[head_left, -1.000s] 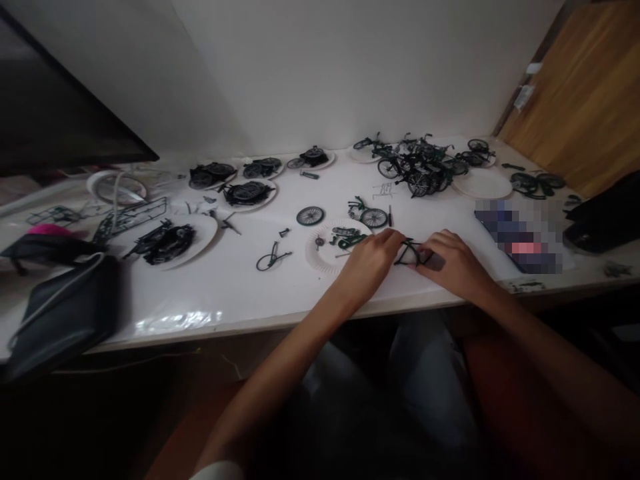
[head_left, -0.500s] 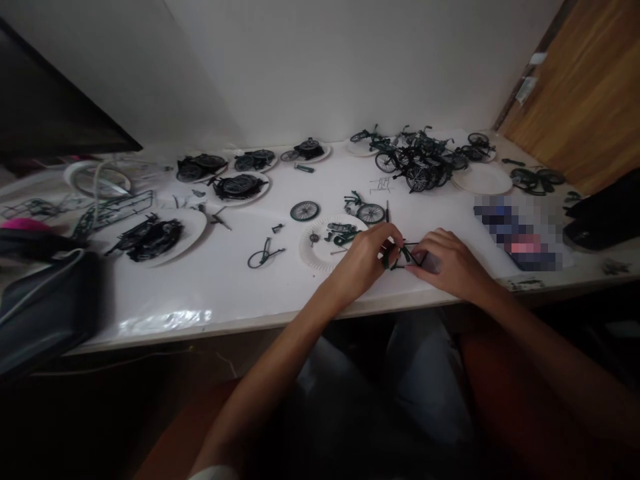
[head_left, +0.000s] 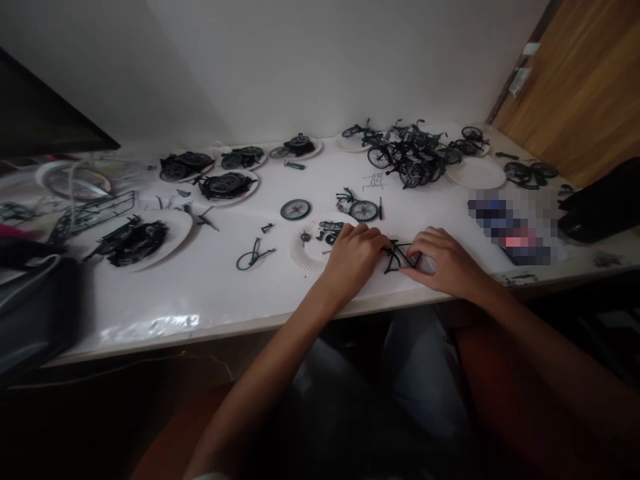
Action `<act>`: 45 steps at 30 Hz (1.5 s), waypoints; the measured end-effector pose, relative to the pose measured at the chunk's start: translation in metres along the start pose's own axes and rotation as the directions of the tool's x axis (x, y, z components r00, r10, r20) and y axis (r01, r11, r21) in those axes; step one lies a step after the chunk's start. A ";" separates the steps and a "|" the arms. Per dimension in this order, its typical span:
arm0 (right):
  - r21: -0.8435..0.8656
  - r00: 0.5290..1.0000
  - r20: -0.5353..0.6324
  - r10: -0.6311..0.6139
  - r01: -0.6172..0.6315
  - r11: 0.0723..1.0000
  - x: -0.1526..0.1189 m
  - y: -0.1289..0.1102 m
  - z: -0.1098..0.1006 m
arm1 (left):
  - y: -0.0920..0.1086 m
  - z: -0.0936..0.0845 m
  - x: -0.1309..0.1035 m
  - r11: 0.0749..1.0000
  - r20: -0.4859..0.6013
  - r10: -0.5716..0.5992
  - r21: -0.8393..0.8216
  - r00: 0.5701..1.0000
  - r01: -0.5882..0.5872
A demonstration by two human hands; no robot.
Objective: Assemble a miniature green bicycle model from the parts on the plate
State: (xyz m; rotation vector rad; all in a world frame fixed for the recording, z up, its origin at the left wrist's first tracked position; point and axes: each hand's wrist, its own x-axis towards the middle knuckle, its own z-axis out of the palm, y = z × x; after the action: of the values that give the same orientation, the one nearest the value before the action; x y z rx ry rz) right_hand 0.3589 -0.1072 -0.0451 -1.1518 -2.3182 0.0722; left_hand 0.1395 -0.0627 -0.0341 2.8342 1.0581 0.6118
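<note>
My right hand point(head_left: 443, 261) pinches the right end of a small dark bicycle frame point(head_left: 395, 259) near the table's front edge. Over the right side of a white paper plate point(head_left: 301, 252) is my left hand point(head_left: 356, 257), its fingers curled down beside the frame's left end; what they hold is hidden. Small green and dark parts point(head_left: 330, 236) lie on that plate. Just behind it are a loose wheel point(head_left: 295, 209), a partly built toy bicycle point(head_left: 362, 208) and a thin dark tool point(head_left: 381, 208). A handlebar-like piece with a ring point(head_left: 254, 257) lies left of the plate.
A heap of toy bicycles point(head_left: 413, 160) stands at the back right. Plates of dark parts point(head_left: 175, 239) line the left and back. A pixelated flat object point(head_left: 515, 230) and a black case point(head_left: 600, 207) are at the right, a dark bag point(head_left: 37, 307) at the left.
My left hand has moved slightly left, and its fingers have turned downward, uncovering more of the frame. My right hand keeps its pinch. The whole view has shifted a little.
</note>
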 end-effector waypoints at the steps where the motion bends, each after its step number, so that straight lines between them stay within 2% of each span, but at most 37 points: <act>1: 0.000 1.000 -0.001 -0.004 0.004 1.000 0.000 0.000 0.000 | 0.000 0.000 0.000 1.000 0.006 0.001 0.010 1.000 -0.001; 7: 0.016 0.999 0.007 -0.041 0.041 0.999 -0.001 0.001 -0.001 | -0.001 -0.003 0.001 0.997 -0.035 0.030 -0.071 0.999 -0.033; 11: 0.034 0.998 0.016 -0.056 0.055 0.998 -0.001 0.002 -0.002 | -0.001 -0.001 0.001 0.989 -0.020 0.062 -0.133 0.998 -0.064; 18: 0.061 0.998 0.012 -0.059 0.058 0.996 -0.001 0.003 -0.002 | -0.004 0.002 0.000 0.981 -0.069 0.029 -0.188 0.997 -0.042; 24: 0.072 0.998 0.011 -0.056 0.055 0.996 -0.002 0.003 -0.001 | -0.006 0.001 0.000 0.976 -0.039 0.004 -0.217 0.999 -0.012; 31: 0.073 0.998 0.012 -0.060 0.059 0.996 -0.001 0.005 0.000 | -0.003 -0.003 -0.001 0.958 -0.058 -0.018 -0.287 0.998 0.000; 45: 0.057 0.998 0.013 -0.059 0.058 0.997 -0.001 0.003 -0.001 | -0.001 -0.003 -0.001 0.974 0.024 -0.003 -0.224 1.000 0.009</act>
State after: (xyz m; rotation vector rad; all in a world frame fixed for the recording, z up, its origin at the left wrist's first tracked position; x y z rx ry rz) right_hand 0.3615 -0.1063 -0.0451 -1.0584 -2.3460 0.1240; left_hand 0.1371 -0.0622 -0.0321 2.6360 0.9286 0.6511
